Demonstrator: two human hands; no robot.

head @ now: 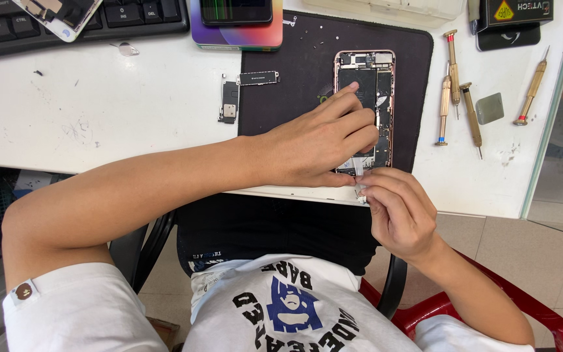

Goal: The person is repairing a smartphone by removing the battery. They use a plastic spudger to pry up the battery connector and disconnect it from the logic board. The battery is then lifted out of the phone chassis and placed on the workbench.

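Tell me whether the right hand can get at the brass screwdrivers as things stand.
Probably not right away: the right hand is pinching a white strip, though the brass screwdrivers lie uncovered nearby.

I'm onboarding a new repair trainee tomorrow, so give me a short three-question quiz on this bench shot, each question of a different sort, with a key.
1. True or false: the left hand presses flat on the opened rose-gold phone chassis lying on the black rectangular mat.
2. What does the right hand pinch at the phone's lower edge? A) a brass screwdriver B) a thin white strip C) a grey square pad
3. Fill in: the brass-handled precision screwdrivers lie to the ____ of the mat, on the white tabletop.

Key: 1 true. 2 B. 3 right.
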